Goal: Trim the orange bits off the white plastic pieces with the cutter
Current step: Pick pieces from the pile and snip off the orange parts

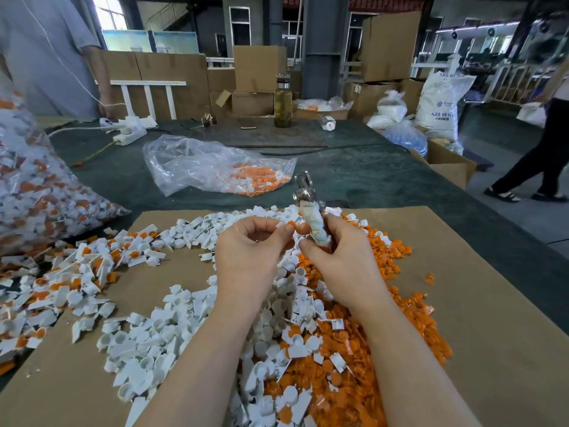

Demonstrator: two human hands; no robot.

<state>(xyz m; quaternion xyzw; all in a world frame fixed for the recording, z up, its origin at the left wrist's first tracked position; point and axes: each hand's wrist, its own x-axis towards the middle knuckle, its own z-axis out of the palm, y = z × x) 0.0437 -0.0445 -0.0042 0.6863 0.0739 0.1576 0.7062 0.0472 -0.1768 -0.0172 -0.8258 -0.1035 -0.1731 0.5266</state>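
Head view shows us both of our hands raised over a sheet of brown cardboard [462, 272] that lies on the dark green table [354, 174]. Our left hand [249, 251] has its fingers curled, with thumb and forefinger pinching a small white plastic piece [282, 224] that carries an orange bit [292, 224] at its right end. Our right hand [341, 260] is wrapped around the cutter [311, 211], gripping its cloth-wound handles; the metal head points up and away from us, just right of the pinched piece. Whether the blades touch the orange bit we cannot tell.

Under our forearms, near the middle of the cardboard, lies a heap of trimmed white pieces [147, 349]. To its right spreads a heap of orange offcuts [369, 349], with some white pieces mixed in along the border. On the left side, partly off the cardboard, sits a pile of untrimmed pieces [61, 282], white with orange bits attached.

At the far left, a large clear bag [37, 192] bulges with more white-and-orange pieces. Farther off in the middle lies a second, mostly flat clear bag [215, 164] with a few orange and white parts in its right end. At the far edge of the table stand a glass bottle [282, 101] and a white power strip [131, 131]. Another person in a grey shirt [46, 50] stands at the far left.
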